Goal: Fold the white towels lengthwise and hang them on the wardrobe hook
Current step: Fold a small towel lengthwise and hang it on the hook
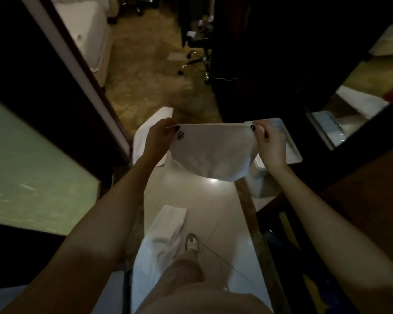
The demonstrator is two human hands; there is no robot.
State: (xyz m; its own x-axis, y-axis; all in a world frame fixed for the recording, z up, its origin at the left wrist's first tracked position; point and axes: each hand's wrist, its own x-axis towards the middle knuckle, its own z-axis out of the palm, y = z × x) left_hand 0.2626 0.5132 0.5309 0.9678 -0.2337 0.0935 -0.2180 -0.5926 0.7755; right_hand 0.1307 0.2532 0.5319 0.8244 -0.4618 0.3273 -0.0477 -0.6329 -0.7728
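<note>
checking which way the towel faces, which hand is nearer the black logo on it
Left. The left hand pinches the white towel right beside the black logo; the right hand pinches the opposite top corner, across the towel from it.

One white towel (211, 152) held up, spread wide
A dark emblem is seen at its upper left corner; a second white towel (166, 225) is laid on the near floor.

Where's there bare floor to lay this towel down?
Bare tile lies below the held towel, bordered by the folded towel and shoe nearer you and the stone strip on the right. The carpet ahead looks open. Crowded: another towel by the left hand, a white tray by the right hand.
</note>
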